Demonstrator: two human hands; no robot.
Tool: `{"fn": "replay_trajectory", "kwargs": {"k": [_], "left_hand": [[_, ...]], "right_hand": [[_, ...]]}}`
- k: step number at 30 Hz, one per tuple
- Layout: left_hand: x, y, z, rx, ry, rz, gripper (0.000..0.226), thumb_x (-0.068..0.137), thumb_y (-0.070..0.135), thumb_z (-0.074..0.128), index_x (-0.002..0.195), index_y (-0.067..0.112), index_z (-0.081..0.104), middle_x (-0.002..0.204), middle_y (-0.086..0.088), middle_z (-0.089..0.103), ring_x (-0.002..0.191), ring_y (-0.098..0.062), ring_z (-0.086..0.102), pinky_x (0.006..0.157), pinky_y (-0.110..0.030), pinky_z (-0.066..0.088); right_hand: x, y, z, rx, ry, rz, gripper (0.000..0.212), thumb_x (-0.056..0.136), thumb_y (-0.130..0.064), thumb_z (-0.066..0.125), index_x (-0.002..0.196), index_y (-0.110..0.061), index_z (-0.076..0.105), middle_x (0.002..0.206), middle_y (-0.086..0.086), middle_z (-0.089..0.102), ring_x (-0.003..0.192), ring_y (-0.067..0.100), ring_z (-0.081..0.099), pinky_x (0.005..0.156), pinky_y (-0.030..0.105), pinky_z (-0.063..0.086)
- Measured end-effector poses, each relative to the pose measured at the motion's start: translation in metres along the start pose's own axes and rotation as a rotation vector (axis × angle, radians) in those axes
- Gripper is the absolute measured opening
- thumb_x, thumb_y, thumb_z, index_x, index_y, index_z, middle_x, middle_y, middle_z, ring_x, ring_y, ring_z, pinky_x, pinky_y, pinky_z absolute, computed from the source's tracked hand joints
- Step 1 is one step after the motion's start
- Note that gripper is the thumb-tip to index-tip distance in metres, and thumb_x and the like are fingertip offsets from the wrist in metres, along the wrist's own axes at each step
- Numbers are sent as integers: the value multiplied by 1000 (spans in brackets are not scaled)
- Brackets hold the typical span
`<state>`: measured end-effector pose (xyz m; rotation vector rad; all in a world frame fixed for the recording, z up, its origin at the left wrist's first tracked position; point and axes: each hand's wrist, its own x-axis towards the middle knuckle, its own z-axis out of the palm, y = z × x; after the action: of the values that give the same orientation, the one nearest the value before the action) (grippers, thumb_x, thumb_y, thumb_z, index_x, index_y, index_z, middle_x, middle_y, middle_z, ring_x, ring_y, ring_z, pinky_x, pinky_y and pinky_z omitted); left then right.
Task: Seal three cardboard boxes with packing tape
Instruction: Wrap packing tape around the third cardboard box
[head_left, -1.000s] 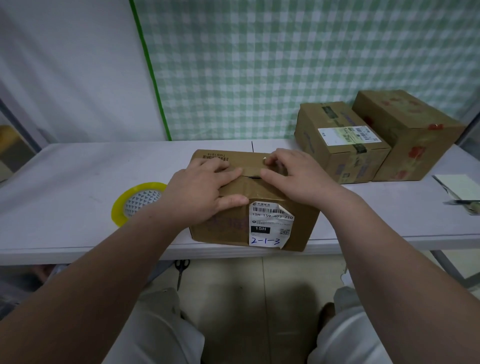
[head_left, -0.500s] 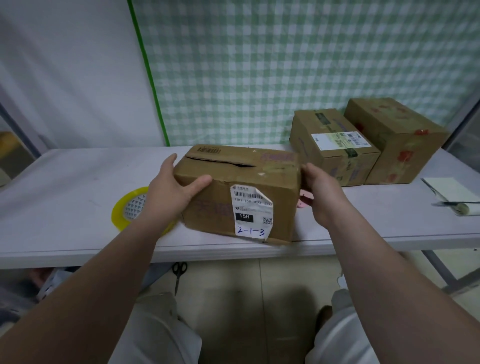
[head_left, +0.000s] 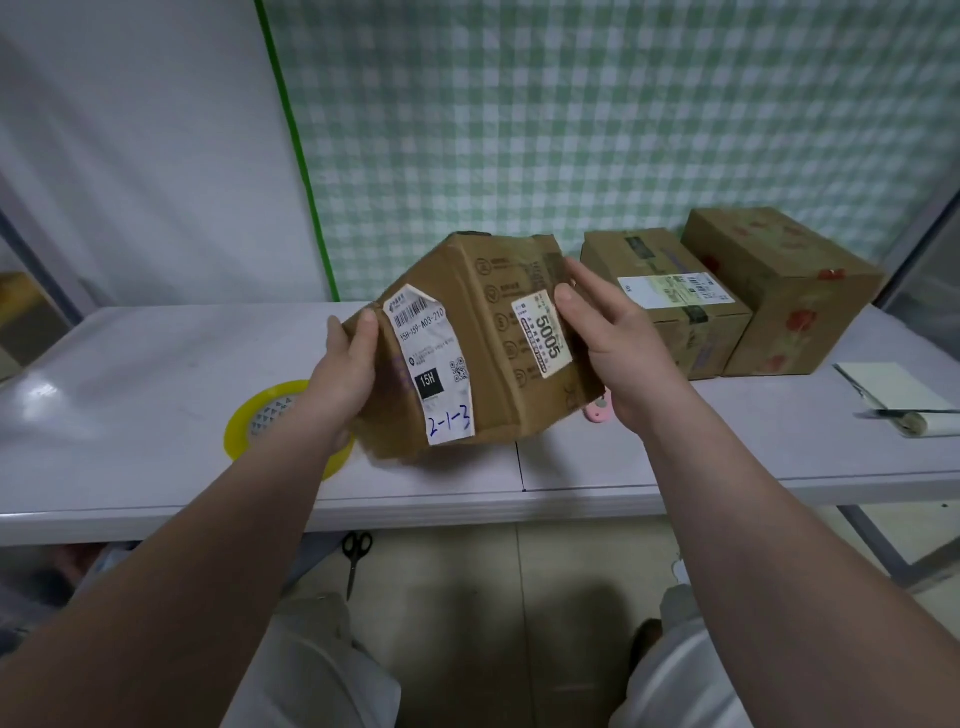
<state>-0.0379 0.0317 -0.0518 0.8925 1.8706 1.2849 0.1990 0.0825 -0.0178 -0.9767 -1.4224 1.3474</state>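
Both our left hand (head_left: 345, 374) and right hand (head_left: 602, 332) clasp the tilted cardboard box (head_left: 483, 332) by its sides over the near edge of the table (head_left: 156, 364), so we should turn it slowly and set it flat.

The left hand (head_left: 343, 374) and right hand (head_left: 618, 343) are bare, as are both forearms (head_left: 249, 519). Pale trousers (head_left: 322, 670) cover the knees.
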Motion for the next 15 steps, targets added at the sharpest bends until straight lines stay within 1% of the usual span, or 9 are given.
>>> {"fn": "replay_trajectory", "kwargs": {"k": [2,4,5,6,7,9,10,13,15], "left_hand": [[-12,10,9,-30,-97,-3,71,88,73,28,149,37,19,138,3,51,115,-18,55,89,-39,50],[-28,22,17,-106,-206,7,63,91,69,22,142,35,37,108,12,67,85,-3,65,63,-26,55],[-34,26,18,-137,-258,21,61,91,69,19,134,36,48,94,18,70,76,4,65,61,-26,55],[-40,30,19,-169,-307,32,60,90,70,18,123,37,56,86,22,71,74,7,65,67,-30,56],[-45,33,19,-208,-360,42,60,87,73,19,116,39,60,87,21,72,79,6,67,75,-36,56],[-47,35,15,-312,-453,58,67,77,78,33,123,36,58,109,10,71,102,-11,67,89,-48,52],[-47,36,13,-378,-476,55,71,74,74,42,129,32,55,117,3,69,108,-18,65,91,-48,51],[-43,36,7,-538,-453,-13,59,72,50,61,123,20,62,114,-5,70,98,-21,69,82,-39,57],[-37,31,5,-651,-428,-59,46,77,41,62,115,17,66,109,-6,71,91,-20,71,82,-40,57]], "right_hand": [[-2,-4,4,1,-1,-6,42,93,-34,61,134,-33,54,99,-17,70,83,-6,67,65,15,53],[-4,-7,7,12,-20,2,35,96,-31,57,131,-30,58,96,-14,68,67,-9,63,43,7,42],[-6,-8,9,17,-20,7,32,97,-30,55,129,-30,59,94,-13,68,62,-10,61,39,6,37],[-6,-9,11,17,-12,9,29,98,-31,54,126,-30,60,95,-12,68,63,-10,61,41,7,38],[-5,-10,12,13,0,10,28,98,-32,53,124,-27,62,97,-11,70,70,-8,63,49,10,44],[-3,-10,13,17,-1,27,30,100,-31,49,125,-21,62,106,-4,72,88,4,67,70,22,51],[-2,-10,12,33,-15,31,30,101,-26,48,127,-19,60,110,-1,71,94,9,67,75,25,52],[0,-10,9,56,-111,-37,36,96,1,50,128,-15,55,121,2,66,105,8,63,81,20,53],[0,-11,12,2,-165,-93,50,89,14,52,128,-18,53,122,-3,63,110,6,60,94,21,50]]}}
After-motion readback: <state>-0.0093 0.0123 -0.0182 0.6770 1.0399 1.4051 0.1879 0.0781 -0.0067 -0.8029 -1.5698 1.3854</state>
